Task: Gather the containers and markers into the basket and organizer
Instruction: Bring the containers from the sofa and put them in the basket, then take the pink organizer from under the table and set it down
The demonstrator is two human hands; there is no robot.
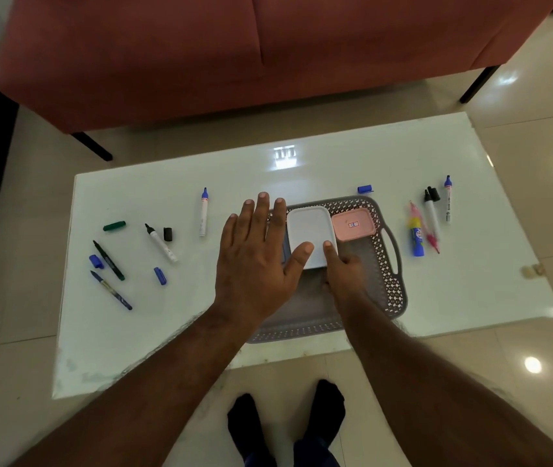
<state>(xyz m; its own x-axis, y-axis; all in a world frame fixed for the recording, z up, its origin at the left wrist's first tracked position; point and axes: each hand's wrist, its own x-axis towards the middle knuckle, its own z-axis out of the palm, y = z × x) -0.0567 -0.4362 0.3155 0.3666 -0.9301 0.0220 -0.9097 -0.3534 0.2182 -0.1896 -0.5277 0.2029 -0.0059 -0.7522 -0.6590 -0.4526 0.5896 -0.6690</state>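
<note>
A grey perforated basket (pixel 383 274) lies on the white table (pixel 302 170). Inside it sit a white lidded container (pixel 308 227) and, at its right, a pink lidded container (pixel 352 224). My left hand (pixel 255 254) is spread flat with straight fingers over the basket's left side, its thumb tip on the white lid; a dark blue thing shows under it. My right hand (pixel 342 267) holds the white container's near right corner, thumb on the lid, fingers curled below. Markers and loose caps lie on both sides of the basket.
On the left are a white marker with blue cap (pixel 203 212), an uncapped black marker (pixel 160 242), a green marker (pixel 108 260), a blue pen (pixel 111 290) and loose caps. On the right lie a glue stick (pixel 416 235) and more markers (pixel 448 198). A red sofa (pixel 234 55) stands beyond.
</note>
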